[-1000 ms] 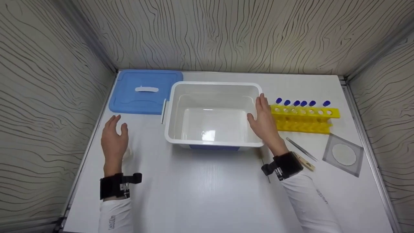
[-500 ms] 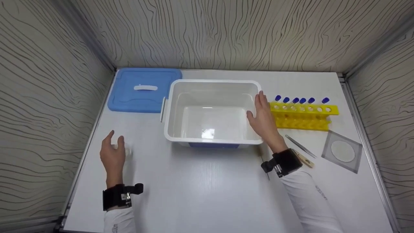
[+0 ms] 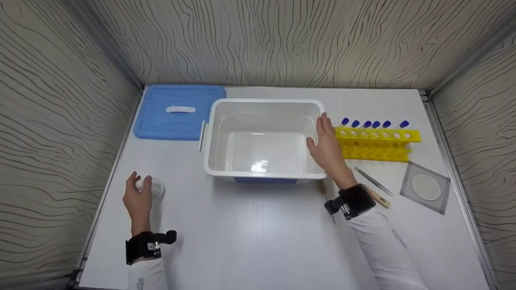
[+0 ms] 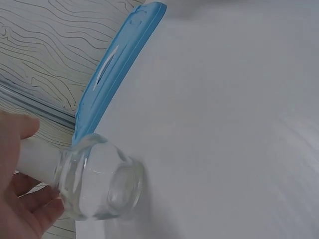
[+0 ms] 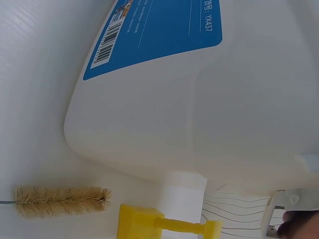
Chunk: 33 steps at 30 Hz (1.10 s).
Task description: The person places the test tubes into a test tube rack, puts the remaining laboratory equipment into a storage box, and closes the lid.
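Observation:
At the left of the table, my left hand (image 3: 137,203) holds the white cap of a clear glass alcohol lamp (image 3: 158,188). In the left wrist view the thumb and fingers curl about the white cap (image 4: 39,160), with the glass body (image 4: 99,184) beyond them. An open white plastic bin (image 3: 266,175) stands mid-table. My right hand (image 3: 328,151) lies along its right rim with fingers extended and thumb toward the inside. From the right wrist, its fingertips show at the bin's white side handle (image 5: 269,214).
A blue lid (image 3: 153,129) lies back left, against the bin. Right of the bin are a yellow test tube rack (image 3: 377,154) with several blue-capped tubes, tweezers (image 3: 373,181), a wooden piece (image 3: 379,198) and a gauze square (image 3: 426,187). A bristle brush (image 5: 60,200) lies near the bin's corner.
My left hand has come down toward the front and its fingers have closed about the alcohol lamp's cap. My right hand has stayed at the bin's rim.

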### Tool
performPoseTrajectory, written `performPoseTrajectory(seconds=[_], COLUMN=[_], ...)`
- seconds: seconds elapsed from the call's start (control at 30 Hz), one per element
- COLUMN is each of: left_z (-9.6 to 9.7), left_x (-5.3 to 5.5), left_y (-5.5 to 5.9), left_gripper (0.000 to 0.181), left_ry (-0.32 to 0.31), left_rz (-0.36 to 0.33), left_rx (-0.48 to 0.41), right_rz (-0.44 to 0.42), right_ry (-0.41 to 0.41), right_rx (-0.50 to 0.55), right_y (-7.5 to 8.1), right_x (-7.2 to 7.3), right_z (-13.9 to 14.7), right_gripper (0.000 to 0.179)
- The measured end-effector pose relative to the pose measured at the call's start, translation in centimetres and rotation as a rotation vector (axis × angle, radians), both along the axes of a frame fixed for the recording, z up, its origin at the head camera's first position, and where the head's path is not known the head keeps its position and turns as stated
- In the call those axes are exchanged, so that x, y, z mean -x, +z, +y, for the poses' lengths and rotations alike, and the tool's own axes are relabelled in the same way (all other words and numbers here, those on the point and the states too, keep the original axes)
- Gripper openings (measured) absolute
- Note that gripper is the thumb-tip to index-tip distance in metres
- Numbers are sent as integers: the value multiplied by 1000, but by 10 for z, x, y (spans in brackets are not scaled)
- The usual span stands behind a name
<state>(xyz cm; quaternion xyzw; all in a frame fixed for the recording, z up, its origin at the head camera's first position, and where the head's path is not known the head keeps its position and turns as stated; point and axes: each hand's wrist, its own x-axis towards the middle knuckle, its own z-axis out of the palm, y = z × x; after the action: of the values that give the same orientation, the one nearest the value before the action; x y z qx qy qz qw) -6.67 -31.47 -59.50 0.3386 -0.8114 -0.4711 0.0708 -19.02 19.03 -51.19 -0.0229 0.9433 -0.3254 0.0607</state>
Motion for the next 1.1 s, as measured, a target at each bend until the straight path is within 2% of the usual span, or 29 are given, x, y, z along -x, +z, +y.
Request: performPoseTrajectory(seconds=[0.2, 0.4, 0.6, 0.77, 1.1], left_z=[-4, -10, -13, -11, 0], left_x=[1, -2, 1, 5, 27], left_y=[-9, -17, -15, -3, 39], left_gripper=[66, 73, 71, 66, 63], left_ry=[5, -56, -61, -60, -114], left_rz=[-68, -181, -193, -167, -60], left_rx=[-51, -67, -45, -9, 32], right_rz=[-7, -14, 5, 20, 10], right_ry=[-9, 1, 2, 11, 0], right_rx=[-4, -6, -5, 11, 23], right_y=[0, -2, -1, -2, -3], right_x=[0, -1, -1, 0, 0], right_z=[0, -1, -2, -1, 2], right_gripper=[75, 75, 75, 74, 76])
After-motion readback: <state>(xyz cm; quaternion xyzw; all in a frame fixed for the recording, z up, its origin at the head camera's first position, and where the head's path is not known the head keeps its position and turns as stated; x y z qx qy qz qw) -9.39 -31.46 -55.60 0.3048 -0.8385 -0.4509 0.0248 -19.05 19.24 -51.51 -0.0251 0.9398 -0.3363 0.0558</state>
